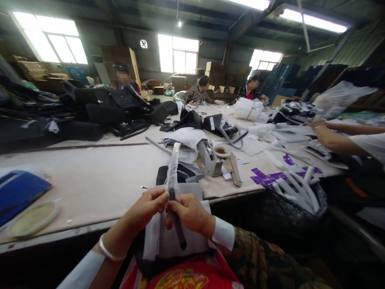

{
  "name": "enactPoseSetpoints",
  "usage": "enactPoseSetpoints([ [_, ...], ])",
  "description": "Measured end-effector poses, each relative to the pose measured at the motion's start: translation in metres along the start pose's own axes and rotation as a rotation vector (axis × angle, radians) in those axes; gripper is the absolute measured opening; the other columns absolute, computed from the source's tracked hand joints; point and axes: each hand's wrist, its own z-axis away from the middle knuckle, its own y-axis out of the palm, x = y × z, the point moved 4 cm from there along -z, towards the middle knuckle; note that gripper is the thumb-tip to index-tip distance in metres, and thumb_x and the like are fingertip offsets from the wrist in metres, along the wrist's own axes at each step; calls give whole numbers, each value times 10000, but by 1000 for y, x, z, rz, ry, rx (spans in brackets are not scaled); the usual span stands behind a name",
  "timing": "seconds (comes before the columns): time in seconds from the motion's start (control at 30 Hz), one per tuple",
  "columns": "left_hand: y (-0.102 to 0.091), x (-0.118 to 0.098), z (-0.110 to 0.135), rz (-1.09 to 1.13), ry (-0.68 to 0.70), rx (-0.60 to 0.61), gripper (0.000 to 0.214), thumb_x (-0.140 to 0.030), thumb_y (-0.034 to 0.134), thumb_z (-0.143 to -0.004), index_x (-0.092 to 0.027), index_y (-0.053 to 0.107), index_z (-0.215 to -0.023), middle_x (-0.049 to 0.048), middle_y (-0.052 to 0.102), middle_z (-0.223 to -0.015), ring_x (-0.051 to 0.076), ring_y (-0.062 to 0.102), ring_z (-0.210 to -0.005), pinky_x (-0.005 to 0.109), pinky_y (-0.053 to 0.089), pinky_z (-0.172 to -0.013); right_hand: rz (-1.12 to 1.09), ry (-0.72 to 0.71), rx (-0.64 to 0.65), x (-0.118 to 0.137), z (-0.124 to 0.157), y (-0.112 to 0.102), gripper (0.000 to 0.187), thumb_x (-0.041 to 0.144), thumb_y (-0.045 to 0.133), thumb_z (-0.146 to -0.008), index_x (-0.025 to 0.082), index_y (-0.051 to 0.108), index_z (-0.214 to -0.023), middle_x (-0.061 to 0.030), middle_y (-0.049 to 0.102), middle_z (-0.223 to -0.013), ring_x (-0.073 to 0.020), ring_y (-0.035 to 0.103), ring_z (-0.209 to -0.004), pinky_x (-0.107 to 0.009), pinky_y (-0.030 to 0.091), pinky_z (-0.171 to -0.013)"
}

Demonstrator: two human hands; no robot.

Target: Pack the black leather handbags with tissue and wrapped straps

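Note:
Both my hands meet near the table's front edge, pinching a long dark strap [179, 234] whose upper part is wrapped in white tissue [173, 164]. My left hand [147, 208] grips it from the left with thumb and fingers closed. My right hand [188, 212] closes on it from the right. The strap's lower dark end hangs down over white paper sheets [164, 241] lying on my lap. Its wrapped upper end points away over the table.
A long beige work table [99, 176] carries black bags [120, 108], white paper, a tape roll [221, 151], a blue folder [18, 190] and a round lid [31, 218]. A basket of white rolled pieces [296, 192] stands at right. A co-worker's arms [337, 138] reach in; other people sit at the far end.

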Motion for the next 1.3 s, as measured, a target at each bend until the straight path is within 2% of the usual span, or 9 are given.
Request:
enactPoseSetpoints([
  [0.1,-3,20,11,-6,-61,5,359,-504,780,-755,-157,694,-716,-24,514,-514,102,449,-413,216,340,-416,271,-21,9,-3,-11,2,371,425,538,-928,157,651,-698,-27,647,-594,-154,610,-555,-251,476,-542],
  [0.23,-33,12,10,-20,52,-276,340,-445,833,-702,-149,665,-689,-70,437,-503,55,327,-431,174,228,-406,621,-194,-182,-6,1,-3,109,255,639,-852,167,702,-855,-58,700,-857,-184,619,-799,-300,472,-760],
  [0.3,-40,5,12,-37,132,-359,302,-440,807,-736,-156,711,-770,-67,457,-509,61,338,-443,176,238,-414,473,-170,-283,-8,12,-6,234,383,635,-885,158,698,-888,-61,672,-841,-168,590,-770,-286,458,-715],
  [0.43,-25,1,21,-72,253,-382,243,-394,759,-789,-179,768,-899,-21,599,-601,88,445,-502,191,349,-462,-251,376,-71,-30,19,12,602,692,445,-925,131,661,-891,28,513,-590,-67,315,-410,-210,214,-414],
  [0.57,-4,5,31,-101,218,-284,222,-408,721,-822,-190,730,-784,16,670,-629,108,515,-519,200,395,-483,-576,431,-166,-33,6,14,336,495,630,-869,162,598,-900,91,444,-577,-31,169,-385,-183,94,-407],
  [0.7,-5,11,39,-127,155,-266,261,-435,693,-844,-193,685,-746,-14,601,-524,103,493,-468,191,381,-457,-119,198,-237,-24,-9,1,188,300,623,-822,167,580,-698,57,484,-541,-55,306,-410,-208,206,-424],
  [0.9,-14,22,44,-163,94,-293,283,-451,697,-839,-191,634,-932,-13,652,-587,127,556,-463,215,452,-451,948,-151,-71,-2,-11,10,222,160,507,-884,170,650,-714,-67,680,-707,-166,580,-644,-271,377,-600],
  [1.2,-21,52,47,122,-256,-211,439,-513,832,-710,-172,584,-834,25,717,-731,127,662,-552,195,502,-500,1411,-353,-82,-10,-2,15,139,187,532,-905,159,663,-946,-91,688,-833,-204,619,-719,-297,372,-620],
  [1.3,-27,51,50,228,-187,-215,405,-470,857,-706,-164,624,-832,14,716,-738,114,665,-585,203,536,-565,1369,-264,-104,-13,-5,14,160,176,513,-910,155,668,-944,-97,709,-871,-208,642,-761,-296,388,-643],
])
